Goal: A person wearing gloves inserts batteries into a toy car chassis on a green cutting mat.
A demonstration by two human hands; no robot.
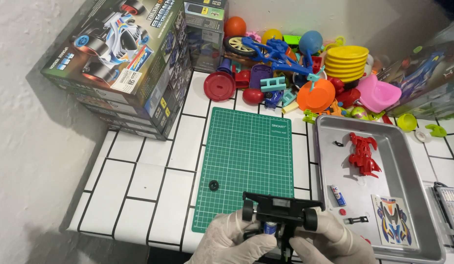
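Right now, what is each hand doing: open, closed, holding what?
Left hand: closed on the black toy car chassis.
Right hand: closed on the same chassis, at its right wheel end.

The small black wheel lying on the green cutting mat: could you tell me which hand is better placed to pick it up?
Probably the left hand. The small black wheel lies on the left part of the green cutting mat, just above that hand. The right hand is farther off, beyond the black toy car chassis that both hands hold.
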